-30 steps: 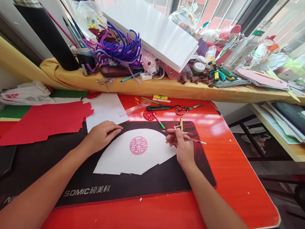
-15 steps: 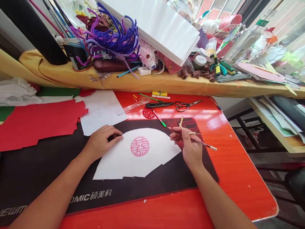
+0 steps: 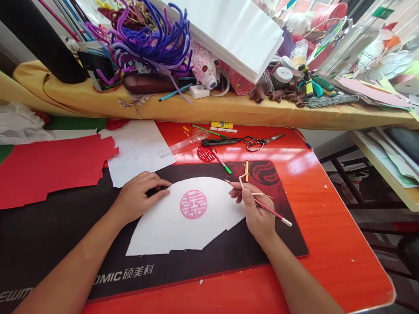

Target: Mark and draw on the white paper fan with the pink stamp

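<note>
A fan-shaped sheet of white paper [image 3: 163, 235] lies on the black desk mat, with a pink round double-happiness design [image 3: 194, 204] in its upper middle. My left hand [image 3: 140, 198] pinches the paper's upper left edge between thumb and fingers. In my right hand [image 3: 257, 213] is a pencil [image 3: 278, 216], its eraser end pointing down to the right and its tip near the paper's upper right edge. A thin cream-coloured strand [image 3: 242, 178] sticks out by the same fingers; whether it is held or tied on, I cannot tell.
Beyond the paper lie a green-capped pen [image 3: 222, 162], a red paper cut-out [image 3: 206, 153], a utility knife [image 3: 221, 142], scissors [image 3: 262, 141] and a glue stick [image 3: 221, 124]. Red paper [image 3: 59, 170] and a white sheet [image 3: 135, 150] lie left. A cluttered shelf [image 3: 157, 109] runs along the back.
My right hand has shifted slightly left and down, and the pencil's tip has come to the paper's upper right edge. My left hand stays on the paper; the view has shifted slightly.
</note>
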The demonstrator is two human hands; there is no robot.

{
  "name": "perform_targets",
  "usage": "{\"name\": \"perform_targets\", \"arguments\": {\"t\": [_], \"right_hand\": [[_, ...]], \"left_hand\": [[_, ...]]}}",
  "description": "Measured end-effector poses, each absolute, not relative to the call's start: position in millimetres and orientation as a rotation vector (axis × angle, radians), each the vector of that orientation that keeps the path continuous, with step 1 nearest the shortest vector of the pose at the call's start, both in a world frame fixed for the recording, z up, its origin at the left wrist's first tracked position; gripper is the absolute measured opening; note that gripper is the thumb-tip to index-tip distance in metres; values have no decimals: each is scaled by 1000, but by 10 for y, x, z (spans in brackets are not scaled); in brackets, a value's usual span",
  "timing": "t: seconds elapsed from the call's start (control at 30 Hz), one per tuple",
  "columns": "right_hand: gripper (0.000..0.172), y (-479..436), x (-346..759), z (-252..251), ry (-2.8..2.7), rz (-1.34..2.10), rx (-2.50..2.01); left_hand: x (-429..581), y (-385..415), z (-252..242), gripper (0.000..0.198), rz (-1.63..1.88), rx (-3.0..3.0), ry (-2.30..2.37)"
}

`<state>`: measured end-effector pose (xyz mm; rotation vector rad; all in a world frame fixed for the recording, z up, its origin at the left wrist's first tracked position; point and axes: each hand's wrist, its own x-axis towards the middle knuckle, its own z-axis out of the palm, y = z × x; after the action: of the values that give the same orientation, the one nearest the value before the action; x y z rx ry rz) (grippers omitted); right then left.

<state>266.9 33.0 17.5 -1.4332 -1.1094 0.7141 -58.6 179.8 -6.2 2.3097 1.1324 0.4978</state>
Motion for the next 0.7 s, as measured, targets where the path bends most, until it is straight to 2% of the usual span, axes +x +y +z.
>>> {"name": "perform_targets", "arguments": {"t": [0.27,0.53,0.7], "right_hand": [[44,325,2631,86,-1167,659,-1506],[26,338,2587,88,-1239,640,-1623],[36,359,2599,87,-1292,602,-1604]], "left_hand": [[-589,1801,-65,35,510,2297,1137],[-592,1801,-64,37,507,2306,1135],[-583,1795,-56,37,509,2309,1141]]}}
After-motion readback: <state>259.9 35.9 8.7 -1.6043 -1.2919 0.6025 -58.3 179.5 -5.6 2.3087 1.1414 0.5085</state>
